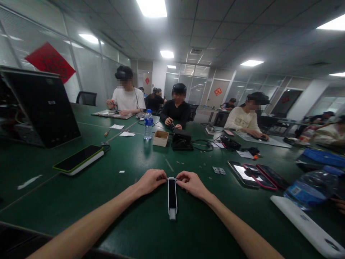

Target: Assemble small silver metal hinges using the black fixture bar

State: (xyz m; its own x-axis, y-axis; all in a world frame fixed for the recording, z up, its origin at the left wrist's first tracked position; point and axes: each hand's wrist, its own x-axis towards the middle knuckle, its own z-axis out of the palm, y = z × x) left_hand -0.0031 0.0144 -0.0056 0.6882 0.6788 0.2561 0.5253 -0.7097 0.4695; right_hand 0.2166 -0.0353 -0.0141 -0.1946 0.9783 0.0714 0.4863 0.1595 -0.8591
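A slim, stick-like device [172, 197] lies lengthwise on the green table in front of me. It has a black face, a white rim and a short grey end piece pointing towards me. My left hand [153, 181] is closed in a pinch at the left of its far end. From the right, my right hand [190, 184] pinches at the same far end, thumb and forefinger together. The fingers partly hide the small grey part there, so its exact shape cannot be made out.
Beyond my hands stand an open cardboard box [161, 138], a water bottle [148, 125] and a black stand [182, 139]. Phones [245, 174] and a large bottle [309, 189] lie right; a green-edged device [79, 158] lies left. Several people sit across the table.
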